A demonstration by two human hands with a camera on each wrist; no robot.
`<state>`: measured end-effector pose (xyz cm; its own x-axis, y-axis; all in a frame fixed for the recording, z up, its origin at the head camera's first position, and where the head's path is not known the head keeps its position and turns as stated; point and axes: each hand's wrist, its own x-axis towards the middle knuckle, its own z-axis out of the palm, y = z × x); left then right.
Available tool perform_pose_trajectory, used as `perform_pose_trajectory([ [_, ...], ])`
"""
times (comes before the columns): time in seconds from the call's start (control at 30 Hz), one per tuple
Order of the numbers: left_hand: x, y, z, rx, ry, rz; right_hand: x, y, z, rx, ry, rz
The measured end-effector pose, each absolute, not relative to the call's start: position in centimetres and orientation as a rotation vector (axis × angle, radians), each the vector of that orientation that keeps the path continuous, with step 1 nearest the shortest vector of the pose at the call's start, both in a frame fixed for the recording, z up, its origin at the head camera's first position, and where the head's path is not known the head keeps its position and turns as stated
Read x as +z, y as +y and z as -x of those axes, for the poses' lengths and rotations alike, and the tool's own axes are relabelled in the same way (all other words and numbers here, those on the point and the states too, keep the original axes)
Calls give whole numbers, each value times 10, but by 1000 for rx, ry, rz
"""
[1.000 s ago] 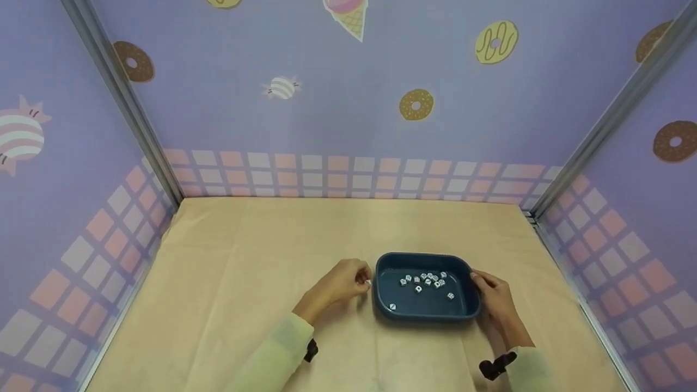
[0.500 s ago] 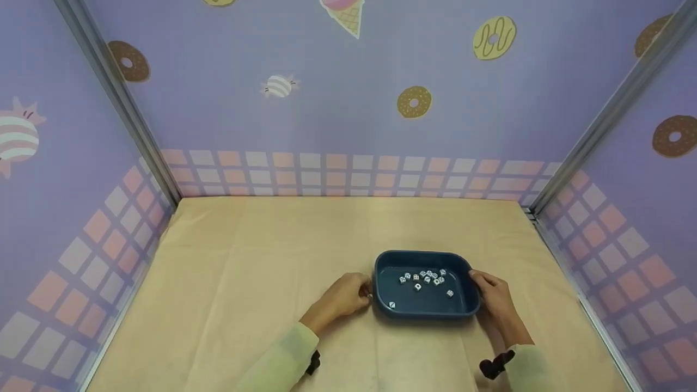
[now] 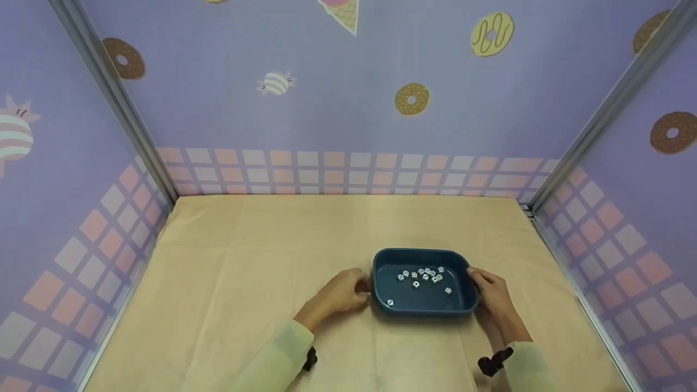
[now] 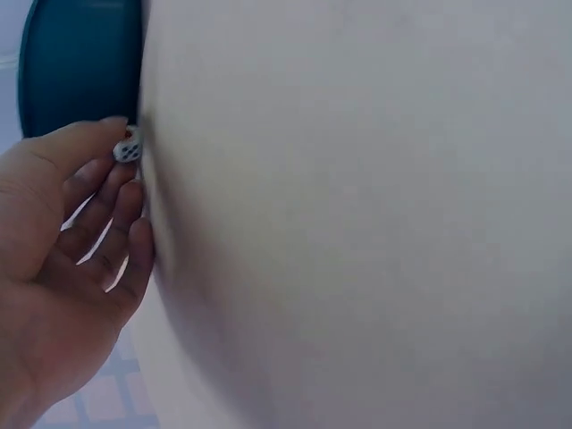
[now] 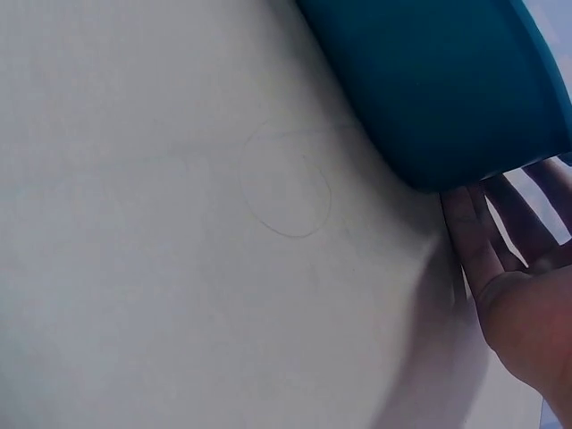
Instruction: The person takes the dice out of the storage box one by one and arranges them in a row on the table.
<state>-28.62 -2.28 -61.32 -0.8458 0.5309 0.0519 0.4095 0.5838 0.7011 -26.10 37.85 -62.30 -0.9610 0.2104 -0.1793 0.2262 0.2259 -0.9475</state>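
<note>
A dark blue tray (image 3: 425, 307) with rounded corners rests on the cloth-covered table, and several white dice (image 3: 427, 274) lie scattered on its floor. My left hand (image 3: 340, 291) is low beside the tray's left wall. In the left wrist view, a die (image 4: 129, 145) with dark pips and a red mark is pinched between its thumb and a fingertip, outside the tray and close to its wall. My right hand (image 3: 493, 294) holds the tray's right end, fingers (image 5: 469, 237) against the outer wall near the bottom; its thumb is hidden in the right wrist view.
A beige cloth (image 3: 261, 245) with faint creases covers the table. Purple walls (image 3: 348, 109) printed with sweets stand at the back and both sides, with metal posts at the corners. Black wrist straps (image 3: 495, 362) sit by the pale sleeves (image 3: 277, 354).
My left hand has shifted slightly down and stays beside the tray's left wall with the die. The right hand and tray keep their places; the whole head view has drifted slightly.
</note>
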Motion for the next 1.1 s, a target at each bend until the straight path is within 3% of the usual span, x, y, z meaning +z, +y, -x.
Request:
perform_pose_trajectory([
  [0.2, -580, -28, 297, 1278, 2634, -824, -618, 383, 263, -1894, 2467, -414],
  [0.43, -552, 6, 298, 1250, 2638, -1072, -617, 386, 264, -1905, 2463, -408],
  [0.73, -551, 35, 310, 716, 2608, -1215, -620, 383, 264, -1905, 2442, -442],
  [1.1, -563, 51, 303, 368, 2529, -1175, -626, 379, 262, -1917, 2425, -411],
])
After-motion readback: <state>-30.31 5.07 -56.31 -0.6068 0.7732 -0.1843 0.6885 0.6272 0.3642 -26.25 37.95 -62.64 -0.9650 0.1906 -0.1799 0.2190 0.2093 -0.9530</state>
